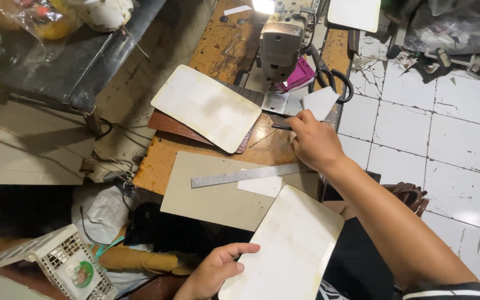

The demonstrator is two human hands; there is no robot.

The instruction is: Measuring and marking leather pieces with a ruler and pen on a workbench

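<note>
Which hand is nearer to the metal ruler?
Right. The right hand is just above the metal ruler, at its right end. The left hand is farther below, holding a white board.

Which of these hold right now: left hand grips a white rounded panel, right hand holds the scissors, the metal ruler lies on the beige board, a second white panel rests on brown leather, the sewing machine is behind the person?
1. The left hand grips a white rounded panel. True.
2. The right hand holds the scissors. False: the scissors lie apart by the sewing machine; the hand pinches a thin dark tool.
3. The metal ruler lies on the beige board. True.
4. A second white panel rests on a brown leather piece. True.
5. The sewing machine is behind the person. False: it stands ahead, at the table's far end.
</note>
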